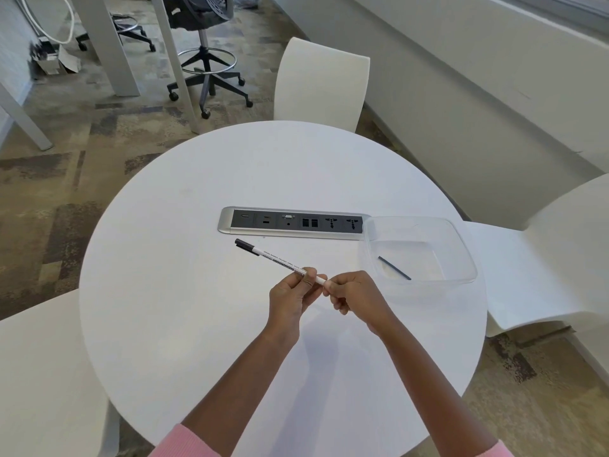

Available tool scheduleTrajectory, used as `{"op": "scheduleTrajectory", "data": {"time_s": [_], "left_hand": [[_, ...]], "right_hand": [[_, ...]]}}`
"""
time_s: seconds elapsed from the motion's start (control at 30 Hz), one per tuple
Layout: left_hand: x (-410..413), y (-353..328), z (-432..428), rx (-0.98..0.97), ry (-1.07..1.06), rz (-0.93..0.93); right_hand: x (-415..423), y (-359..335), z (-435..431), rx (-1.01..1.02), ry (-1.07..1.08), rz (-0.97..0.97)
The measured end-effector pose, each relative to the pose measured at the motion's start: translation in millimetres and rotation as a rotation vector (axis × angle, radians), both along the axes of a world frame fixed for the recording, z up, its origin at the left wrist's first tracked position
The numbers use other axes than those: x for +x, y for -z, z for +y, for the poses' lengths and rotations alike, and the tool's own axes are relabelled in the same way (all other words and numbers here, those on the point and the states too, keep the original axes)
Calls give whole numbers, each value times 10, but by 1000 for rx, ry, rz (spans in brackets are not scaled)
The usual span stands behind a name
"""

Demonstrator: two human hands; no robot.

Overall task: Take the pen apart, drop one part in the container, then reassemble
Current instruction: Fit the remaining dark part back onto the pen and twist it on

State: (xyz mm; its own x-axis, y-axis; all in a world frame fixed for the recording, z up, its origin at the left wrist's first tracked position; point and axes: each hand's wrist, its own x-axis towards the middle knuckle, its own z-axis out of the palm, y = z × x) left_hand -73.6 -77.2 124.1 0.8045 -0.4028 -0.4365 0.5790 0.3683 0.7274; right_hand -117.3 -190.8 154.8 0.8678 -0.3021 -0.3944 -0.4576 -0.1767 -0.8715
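Note:
A white pen (273, 257) with a black cap at its far left end is held above the round white table (184, 291). My left hand (290, 300) grips the barrel near its right end. My right hand (354, 296) pinches the very end of the pen, right beside the left hand. A clear plastic container (461, 249) stands at the right of the table. A thin dark pen part (394, 268) lies slanted on its bottom. Both hands are left of the container and apart from it.
A grey power and data socket strip (293, 223) is set into the table behind the pen, touching the container's left corner. White chairs (321, 84) stand at the far side, right and left. An office stool (207, 61) stands on the carpet beyond.

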Motion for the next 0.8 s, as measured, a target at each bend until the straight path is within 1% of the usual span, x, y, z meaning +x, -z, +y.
{"op": "scheduleTrajectory", "data": {"time_s": [0.03,0.07,0.17,0.23,0.33,0.4,0.47,0.57,0.63,0.7,0.8], "left_hand": [[13,-6,4,-9,-8,11],[27,-14,5,-21,-20,29],[62,-44,4,-48,-53,70],[74,-55,6,-45,-69,74],[79,-67,10,-48,-84,84],[77,-68,9,-61,-86,97],[73,-62,4,-68,-85,103],[69,-62,0,-69,-78,102],[68,-63,-2,-60,-75,93],[72,-62,-1,-46,-73,84],[79,-58,-2,-20,-53,51]], "right_hand": [[6,-3,17,-29,-10,-8],[5,-1,44,-101,-17,-30],[-23,47,137,-444,-42,-151],[-49,92,175,-624,-58,-230],[-69,119,206,-809,-77,-304],[-69,106,217,-892,-81,-348],[-60,96,215,-916,-87,-390],[-38,91,195,-880,-101,-412],[-22,110,176,-834,-91,-393],[-11,118,172,-740,-57,-352],[5,111,171,-530,21,-279]]}}
